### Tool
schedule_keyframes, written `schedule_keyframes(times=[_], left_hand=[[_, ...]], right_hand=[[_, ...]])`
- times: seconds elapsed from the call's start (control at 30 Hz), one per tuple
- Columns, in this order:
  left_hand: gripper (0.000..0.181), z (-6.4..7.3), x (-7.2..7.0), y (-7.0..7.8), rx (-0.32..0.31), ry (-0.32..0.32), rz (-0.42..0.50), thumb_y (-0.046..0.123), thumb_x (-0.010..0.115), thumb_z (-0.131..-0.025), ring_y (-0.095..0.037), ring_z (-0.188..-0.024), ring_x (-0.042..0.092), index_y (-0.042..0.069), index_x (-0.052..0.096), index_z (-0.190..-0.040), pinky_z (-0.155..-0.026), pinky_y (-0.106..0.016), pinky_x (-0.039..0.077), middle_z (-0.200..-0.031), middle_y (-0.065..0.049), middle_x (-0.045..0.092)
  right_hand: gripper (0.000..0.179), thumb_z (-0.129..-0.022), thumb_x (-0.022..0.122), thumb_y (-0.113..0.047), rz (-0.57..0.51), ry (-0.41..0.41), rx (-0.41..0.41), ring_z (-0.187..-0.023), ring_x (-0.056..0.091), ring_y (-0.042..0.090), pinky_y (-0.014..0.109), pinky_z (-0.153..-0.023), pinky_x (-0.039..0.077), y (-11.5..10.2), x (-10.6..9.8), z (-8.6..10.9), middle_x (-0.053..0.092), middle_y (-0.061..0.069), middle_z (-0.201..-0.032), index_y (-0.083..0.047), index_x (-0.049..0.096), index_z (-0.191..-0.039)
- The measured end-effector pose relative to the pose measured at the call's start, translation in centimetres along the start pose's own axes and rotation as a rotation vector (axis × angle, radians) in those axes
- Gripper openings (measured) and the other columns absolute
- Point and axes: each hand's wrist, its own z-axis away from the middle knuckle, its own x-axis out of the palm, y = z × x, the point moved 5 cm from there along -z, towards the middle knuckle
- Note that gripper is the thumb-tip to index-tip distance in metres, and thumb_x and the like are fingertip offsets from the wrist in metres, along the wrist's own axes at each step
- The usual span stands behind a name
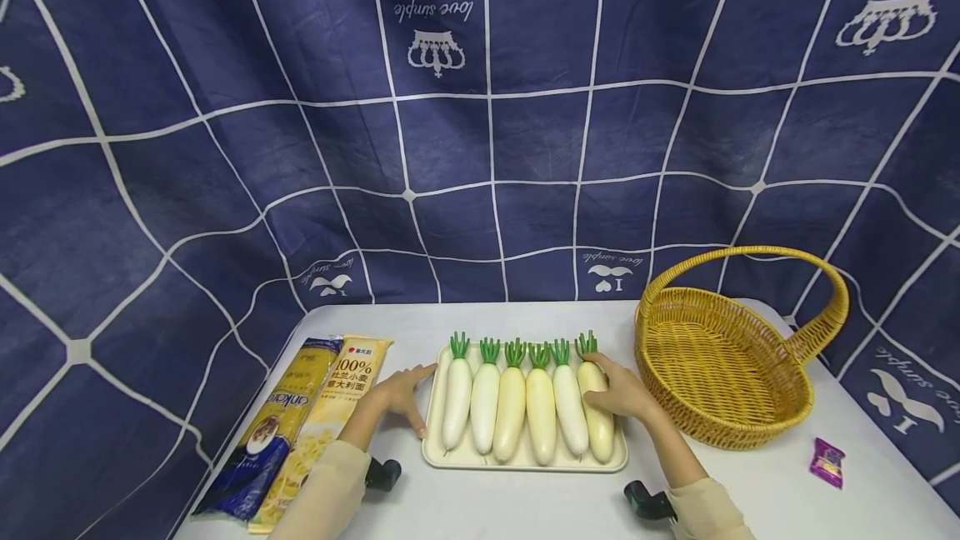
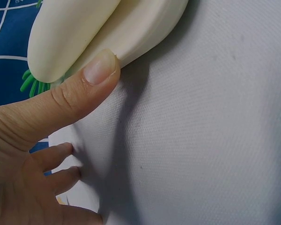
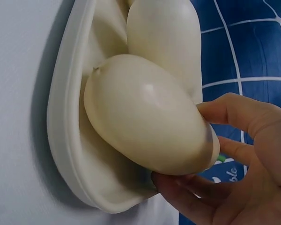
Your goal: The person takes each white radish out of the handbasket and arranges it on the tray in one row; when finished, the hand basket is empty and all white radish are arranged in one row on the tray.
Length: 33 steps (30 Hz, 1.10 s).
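Several white radishes with green tops lie side by side in a cream tray (image 1: 525, 467) on the table. My right hand (image 1: 624, 390) holds the rightmost radish (image 1: 597, 423), with thumb and fingers on either side of its upper part. In the right wrist view that radish (image 3: 140, 112) lies at a slant within the tray, its root tip towards the rim. At the tray's left edge is my left hand (image 1: 400, 397), fingers spread and extended. The left wrist view shows its thumb (image 2: 100, 70) at the tray rim, the other fingers over the tablecloth.
A wicker basket (image 1: 720, 432) with a tall handle stands right of the tray. Beyond it lies a small purple packet (image 1: 828, 462). Left of the tray are two pasta packs, one blue and gold (image 1: 262, 432), one yellow (image 1: 330, 415). A blue checked curtain (image 1: 540, 140) hangs behind the table.
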Motion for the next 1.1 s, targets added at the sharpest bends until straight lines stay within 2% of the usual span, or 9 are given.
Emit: schedule_keyframes(times=[0.23,0.43,0.57,0.73,0.87,1.1], left_hand=[[0.114,-0.1,0.0,0.1,-0.002,-0.002,-0.005,0.016,0.092,-0.046,-0.052,-0.133,0.023,0.009,0.036,-0.145,-0.109,-0.063,0.020,-0.146,-0.028,0.031],[0.114,-0.1,0.0,0.1,-0.005,-0.004,-0.011,0.017,0.092,-0.046,-0.052,-0.133,0.024,0.009,0.036,-0.145,-0.110,-0.062,0.020,-0.146,-0.028,0.032],[0.113,0.1,-0.1,0.2,0.008,0.003,-0.017,0.017,0.092,-0.046,-0.053,-0.132,0.025,0.008,0.037,-0.144,-0.109,-0.062,0.021,-0.145,-0.028,0.033],[0.113,0.4,-0.2,0.3,0.015,0.007,-0.017,0.016,0.092,-0.046,-0.054,-0.132,0.025,0.007,0.037,-0.144,-0.109,-0.063,0.021,-0.145,-0.029,0.033],[0.113,0.3,-0.3,0.2,0.002,0.006,-0.006,0.017,0.092,-0.046,-0.053,-0.132,0.025,0.008,0.037,-0.144,-0.109,-0.062,0.020,-0.145,-0.028,0.033],[0.113,0.3,-0.2,0.2,0.006,0.007,0.004,0.016,0.092,-0.046,-0.053,-0.132,0.025,0.008,0.037,-0.144,-0.109,-0.062,0.020,-0.145,-0.028,0.033]], right_hand=[[0.066,-0.071,0.072,-0.012,0.023,-0.005,0.033,-0.088,0.060,0.032,0.046,-0.074,0.052,0.0,0.0,0.0,0.063,0.026,-0.104,0.004,0.048,-0.131],[0.061,-0.070,0.078,-0.016,-0.011,0.010,0.111,-0.076,0.058,0.023,0.034,-0.062,0.051,0.2,-0.3,0.4,0.064,0.016,-0.088,0.008,0.054,-0.120],[0.055,-0.070,0.080,-0.017,-0.039,0.022,0.142,-0.070,0.056,0.019,0.030,-0.056,0.049,0.4,-0.4,0.7,0.062,0.013,-0.084,0.008,0.058,-0.114],[0.055,-0.071,0.080,-0.016,-0.115,0.018,0.149,-0.073,0.057,0.021,0.030,-0.056,0.051,1.0,-0.5,1.0,0.061,0.015,-0.088,0.007,0.058,-0.116],[0.057,-0.072,0.079,-0.018,-0.132,0.001,0.148,-0.076,0.059,0.021,0.031,-0.059,0.052,1.5,-0.5,1.2,0.063,0.014,-0.088,0.007,0.057,-0.119],[0.058,-0.076,0.076,-0.017,-0.179,-0.022,0.136,-0.072,0.062,0.020,0.032,-0.060,0.055,1.6,-0.5,1.5,0.066,0.014,-0.086,0.011,0.053,-0.121]])
